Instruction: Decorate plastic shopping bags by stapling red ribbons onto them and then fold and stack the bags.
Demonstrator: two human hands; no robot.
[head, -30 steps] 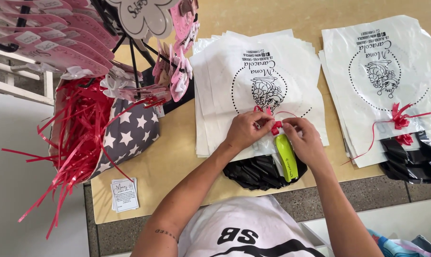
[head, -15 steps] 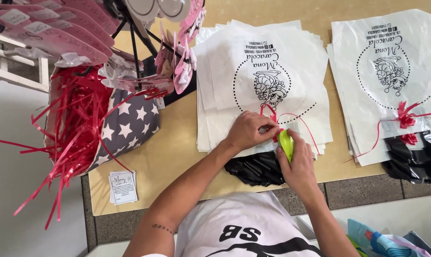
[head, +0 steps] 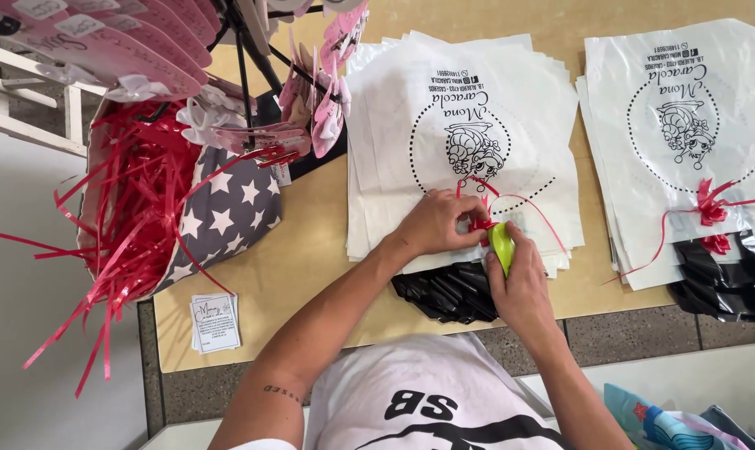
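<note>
Together: left hand (head: 434,223) pinches red ribbon (head: 480,222); right hand (head: 523,279) clamped on green tool (head: 501,244).

A stack of white printed bags (head: 460,142) lies at the table's middle, and a second white stack (head: 677,125) lies at the right, tied with red ribbon. A small white card (head: 215,322) rests at the near left edge. Pink tags (head: 136,42) hang at the far left.

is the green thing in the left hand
No, the green object is gripped in the right hand, while the left hand pinches the red ribbon.
</note>
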